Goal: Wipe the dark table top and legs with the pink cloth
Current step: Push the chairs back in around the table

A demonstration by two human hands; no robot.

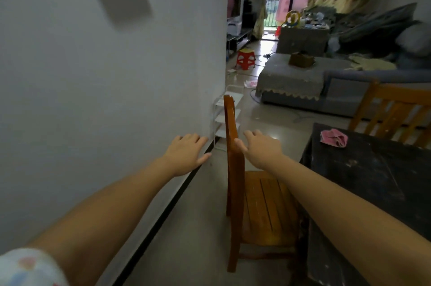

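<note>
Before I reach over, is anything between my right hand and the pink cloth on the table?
Nothing visible blocks it. The right hand is at the wooden chair's backrest; the pink cloth lies to its right near the dark table's far corner, only open floor and bare tabletop between.

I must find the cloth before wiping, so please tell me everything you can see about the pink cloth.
The pink cloth lies crumpled in a small heap on the dark table, near its far left corner. It looks like soft fabric, pink with paler folds. It rests only on the dusty table top; neither hand touches it. The right hand is at the chair back, to the left of the cloth.
</note>
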